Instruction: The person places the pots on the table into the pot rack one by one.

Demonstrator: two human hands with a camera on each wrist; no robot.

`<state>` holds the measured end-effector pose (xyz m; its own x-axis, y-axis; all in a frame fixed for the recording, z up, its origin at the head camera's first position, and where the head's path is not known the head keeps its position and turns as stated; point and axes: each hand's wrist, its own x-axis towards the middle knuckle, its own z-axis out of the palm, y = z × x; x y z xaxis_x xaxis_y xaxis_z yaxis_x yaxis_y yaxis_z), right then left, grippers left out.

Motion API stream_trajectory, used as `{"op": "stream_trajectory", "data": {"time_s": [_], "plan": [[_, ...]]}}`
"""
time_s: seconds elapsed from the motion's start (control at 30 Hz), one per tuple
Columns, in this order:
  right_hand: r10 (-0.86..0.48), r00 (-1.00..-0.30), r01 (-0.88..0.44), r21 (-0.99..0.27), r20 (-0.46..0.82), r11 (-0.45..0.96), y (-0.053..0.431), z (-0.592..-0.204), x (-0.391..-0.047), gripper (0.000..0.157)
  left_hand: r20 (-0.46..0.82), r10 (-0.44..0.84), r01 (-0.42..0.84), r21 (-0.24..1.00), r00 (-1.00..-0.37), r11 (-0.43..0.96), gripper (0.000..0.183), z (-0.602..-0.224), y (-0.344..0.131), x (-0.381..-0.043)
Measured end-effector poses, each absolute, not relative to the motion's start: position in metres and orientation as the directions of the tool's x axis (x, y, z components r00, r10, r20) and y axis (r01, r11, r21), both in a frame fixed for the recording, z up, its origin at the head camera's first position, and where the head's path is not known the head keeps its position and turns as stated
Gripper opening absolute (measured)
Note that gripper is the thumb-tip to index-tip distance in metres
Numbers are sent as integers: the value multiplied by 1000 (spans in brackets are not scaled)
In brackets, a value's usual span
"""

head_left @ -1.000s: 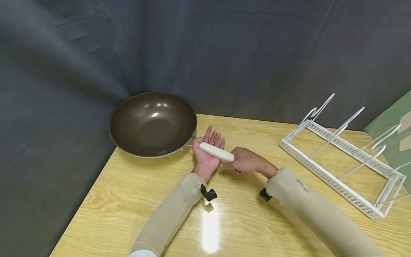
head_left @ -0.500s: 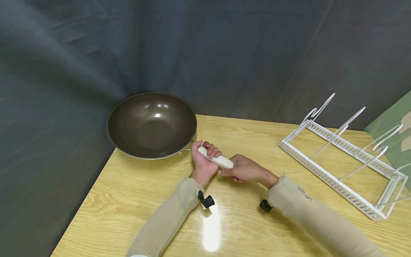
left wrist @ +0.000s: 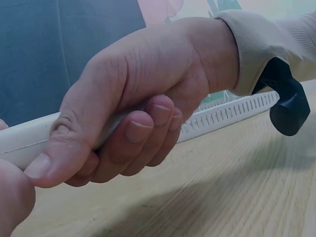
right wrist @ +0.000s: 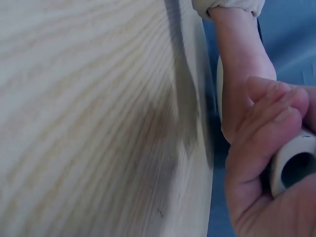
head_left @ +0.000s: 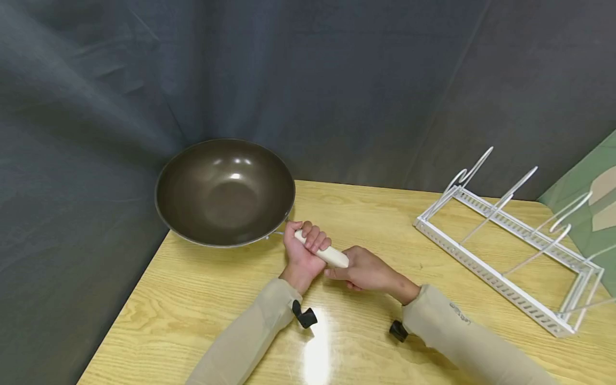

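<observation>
A dark brown wok [head_left: 226,198] with a cream handle [head_left: 332,256] is at the table's back left corner, its inside facing up; whether its base touches the table is hidden. Palm up, my left hand [head_left: 304,254] grips the handle near the wok, fingers curled over it. My right hand [head_left: 368,270] holds the handle's outer end from the right, thumb along the near side. The left wrist view shows the right hand [left wrist: 133,94] wrapped round the cream handle [left wrist: 29,138]. In the right wrist view, the handle's end [right wrist: 279,173] has a round hole.
A white wire pan rack [head_left: 486,272] with upright dividers stands on the wooden table [head_left: 192,310] at the right. Dark cloth [head_left: 361,80] hangs behind and along the left. Green patterned fabric [head_left: 577,187] borders the right side.
My left hand's fingers, straight one second ago, have curled round the handle. Both hands and the handle's outer end have come slightly lower and nearer. The right hand keeps its hold.
</observation>
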<state>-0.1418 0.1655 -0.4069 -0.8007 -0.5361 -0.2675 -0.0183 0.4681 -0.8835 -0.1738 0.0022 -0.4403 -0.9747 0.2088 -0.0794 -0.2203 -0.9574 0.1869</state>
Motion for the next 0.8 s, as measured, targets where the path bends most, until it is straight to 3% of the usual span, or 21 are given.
{"op": "stream_trajectory", "data": {"time_s": [0.3, 0.8], "plan": [[-512, -824, 15, -914, -242, 406, 162, -404, -133, 19, -37, 215, -217, 240, -976, -946, 31, -425, 0, -171], [-415, -890, 33, -933, -191, 358, 161, -402, -113, 26, 64, 281, -247, 321, -957, -914, 32, -409, 6, -166]]}}
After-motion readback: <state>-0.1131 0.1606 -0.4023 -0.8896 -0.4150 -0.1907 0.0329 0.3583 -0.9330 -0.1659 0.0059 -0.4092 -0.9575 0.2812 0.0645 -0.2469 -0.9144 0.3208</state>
